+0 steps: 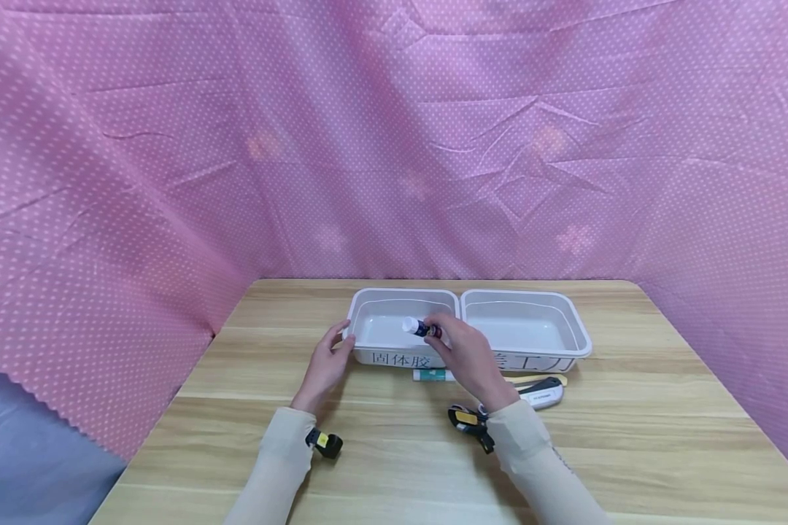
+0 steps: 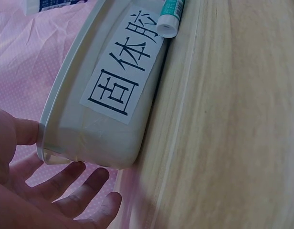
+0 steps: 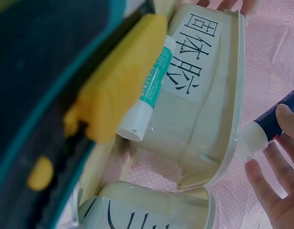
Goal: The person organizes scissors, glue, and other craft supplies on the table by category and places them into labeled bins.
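Observation:
My right hand (image 1: pixel 469 357) pinches a dark blue glue stick (image 1: pixel 420 328) with a white cap between thumb and fingers. It is held over the left white bin (image 1: pixel 394 357), the cap pointing left. In the right wrist view this glue stick (image 3: pixel 276 117) shows beyond the bin's rim. My left hand (image 1: pixel 327 368) touches the left end of the same bin, thumb at the rim and the other fingers spread along the end wall. In front of the bin lies a green-and-white glue stick (image 1: pixel 431 375).
A second white bin (image 1: pixel 574 332) stands right beside the first; both bear paper labels with black Chinese characters. A grey-and-black utility knife (image 1: pixel 543 394) and a yellow one (image 1: pixel 556 380) lie before it. A dark knife's yellow slider (image 3: pixel 123 81) looms close in the right wrist view.

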The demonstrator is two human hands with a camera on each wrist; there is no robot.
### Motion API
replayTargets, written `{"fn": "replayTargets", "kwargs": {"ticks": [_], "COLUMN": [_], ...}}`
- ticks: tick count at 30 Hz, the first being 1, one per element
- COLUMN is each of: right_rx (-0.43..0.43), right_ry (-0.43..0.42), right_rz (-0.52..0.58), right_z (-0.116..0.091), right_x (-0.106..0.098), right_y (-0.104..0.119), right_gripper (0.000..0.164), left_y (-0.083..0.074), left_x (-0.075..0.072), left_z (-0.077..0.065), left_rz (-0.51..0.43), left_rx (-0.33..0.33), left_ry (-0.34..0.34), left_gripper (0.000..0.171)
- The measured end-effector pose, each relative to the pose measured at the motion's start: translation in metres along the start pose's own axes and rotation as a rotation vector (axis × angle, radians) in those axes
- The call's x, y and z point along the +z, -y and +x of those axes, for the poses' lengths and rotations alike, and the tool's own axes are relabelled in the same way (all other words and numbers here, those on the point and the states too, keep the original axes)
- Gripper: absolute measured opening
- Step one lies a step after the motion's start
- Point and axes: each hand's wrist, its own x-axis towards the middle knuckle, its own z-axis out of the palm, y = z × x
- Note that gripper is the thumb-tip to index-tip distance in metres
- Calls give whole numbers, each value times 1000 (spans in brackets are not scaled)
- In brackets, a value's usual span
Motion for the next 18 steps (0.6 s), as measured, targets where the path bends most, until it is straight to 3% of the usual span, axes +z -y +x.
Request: {"fn": "replayTargets", "kwargs": {"ticks": [18], "right_rx": [71], "right_ry": [58], "right_rz": [-26], "right_z": [-1], "right_x": [9], "right_y": [-4], "right_gripper": [28], "left_y": [0], "left_x": [-1], "left_z": [0], "left_rz": [9], "left_rx": [-7], "left_ry": [2], "left_gripper": [50]}}
